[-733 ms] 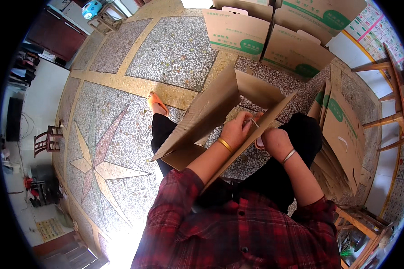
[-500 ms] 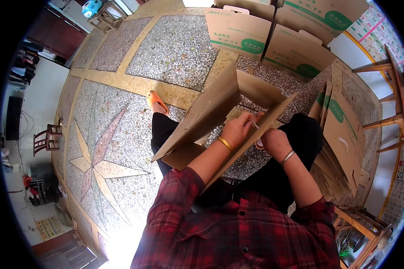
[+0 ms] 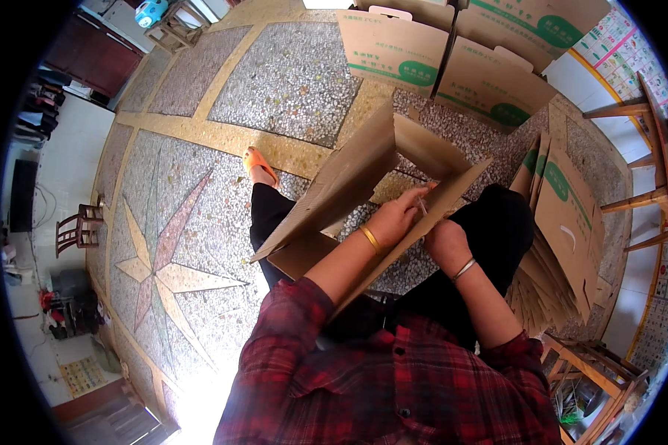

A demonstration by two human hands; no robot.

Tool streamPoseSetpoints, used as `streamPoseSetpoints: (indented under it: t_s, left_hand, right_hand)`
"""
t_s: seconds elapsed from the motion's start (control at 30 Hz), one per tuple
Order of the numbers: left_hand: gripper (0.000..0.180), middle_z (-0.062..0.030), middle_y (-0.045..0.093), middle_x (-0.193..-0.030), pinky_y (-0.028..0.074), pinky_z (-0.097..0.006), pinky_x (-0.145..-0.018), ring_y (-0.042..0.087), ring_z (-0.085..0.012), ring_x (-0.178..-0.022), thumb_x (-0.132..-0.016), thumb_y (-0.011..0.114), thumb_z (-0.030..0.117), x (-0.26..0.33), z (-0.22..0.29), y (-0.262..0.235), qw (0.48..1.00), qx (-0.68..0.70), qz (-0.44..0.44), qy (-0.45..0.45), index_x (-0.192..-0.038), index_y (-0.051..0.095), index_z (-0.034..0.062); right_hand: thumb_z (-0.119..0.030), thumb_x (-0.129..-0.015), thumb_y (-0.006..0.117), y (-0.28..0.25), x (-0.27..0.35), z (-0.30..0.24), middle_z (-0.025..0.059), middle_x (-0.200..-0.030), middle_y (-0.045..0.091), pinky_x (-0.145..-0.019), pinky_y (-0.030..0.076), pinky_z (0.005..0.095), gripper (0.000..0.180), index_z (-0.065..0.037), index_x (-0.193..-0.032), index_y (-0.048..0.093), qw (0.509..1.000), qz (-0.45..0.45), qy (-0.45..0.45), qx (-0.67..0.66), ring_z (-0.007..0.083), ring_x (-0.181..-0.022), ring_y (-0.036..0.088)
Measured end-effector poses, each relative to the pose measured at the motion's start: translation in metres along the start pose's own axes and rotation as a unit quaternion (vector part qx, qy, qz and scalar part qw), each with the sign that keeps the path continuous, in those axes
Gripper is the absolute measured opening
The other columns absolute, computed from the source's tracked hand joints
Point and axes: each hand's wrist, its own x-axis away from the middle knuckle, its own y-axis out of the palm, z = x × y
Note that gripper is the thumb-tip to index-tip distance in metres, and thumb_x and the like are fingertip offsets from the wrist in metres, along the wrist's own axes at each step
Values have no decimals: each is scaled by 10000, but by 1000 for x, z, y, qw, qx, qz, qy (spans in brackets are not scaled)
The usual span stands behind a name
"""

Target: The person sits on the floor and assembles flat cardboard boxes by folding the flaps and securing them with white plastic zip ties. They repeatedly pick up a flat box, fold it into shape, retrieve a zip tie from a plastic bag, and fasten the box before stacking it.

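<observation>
An open cardboard box (image 3: 341, 185), without top or bottom closed, stands tilted between my knees, and the floor shows through it. My left hand (image 3: 395, 219), with a gold bangle at the wrist, reaches inside the box. Its fingers are pinched on a thin whitish strip (image 3: 423, 205) at the inner face of the right wall. On the outer side of that wall, my right hand (image 3: 448, 243), wearing a silver bangle, is closed against the cardboard. What its fingers hold, if anything, is hidden.
Flattened cardboard boxes (image 3: 568, 230) lean in a stack at my right; one carries a white curved strip. Opened boxes (image 3: 397, 48) stand ahead. A wooden stool (image 3: 594, 371) is by my right side, and a small chair (image 3: 78, 226) stands far left.
My right hand has shifted slightly left and down along the outer wall. My left hand has moved a little forward inside, still at the whitish strip. The box has hardly moved.
</observation>
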Motion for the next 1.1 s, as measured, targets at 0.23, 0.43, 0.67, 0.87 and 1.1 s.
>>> streamPoseSetpoints:
  t_s: [0.23, 0.43, 0.67, 0.87, 1.1]
  left_hand:
    - [413, -174, 634, -953, 494, -350, -738, 635, -268, -843, -868, 466, 48, -1, 15, 3, 994, 17, -30, -106, -1275, 420, 100]
    - [269, -168, 623, -1007, 484, -341, -783, 615, -291, -915, -868, 512, 97, 7, 4, 10, 1000, -12, 1, -14, -1130, 558, 54]
    - [313, -146, 598, -975, 468, -362, -800, 575, -318, -908, -854, 535, 125, 5, -2, 10, 992, -79, -55, 82, -1166, 550, 109]
    - [323, -131, 545, -902, 462, -375, -765, 562, -319, -870, -851, 516, 119, 6, 12, 7, 983, -119, -129, 63, -1173, 538, 123]
    - [256, -133, 560, -900, 463, -379, -768, 556, -323, -885, -843, 524, 124, 15, 14, 13, 993, -87, -52, 61, -1093, 579, 109]
  right_hand:
    - [-133, -814, 504, -11, 16, -11, 221, -702, 581, -508, 480, 461, 189, -34, -974, 518, 1000, -22, 9, -20, 374, -580, 589]
    - [-138, -829, 503, -30, 37, -21, 170, -641, 589, -541, 466, 456, 134, -13, -821, 551, 999, -8, 17, -46, 365, -615, 586]
    - [-137, -776, 542, -27, 59, -9, 185, -678, 585, -553, 482, 429, 205, -56, -962, 574, 986, 25, -71, -149, 343, -607, 586]
    - [-124, -751, 571, -37, 61, -14, 156, -658, 585, -599, 477, 437, 187, -69, -928, 590, 973, -68, -161, -151, 336, -628, 586]
    - [-223, -743, 633, -44, 59, -16, 79, -688, 595, -651, 477, 374, 140, -90, -786, 618, 958, -40, -271, -84, 273, -708, 585]
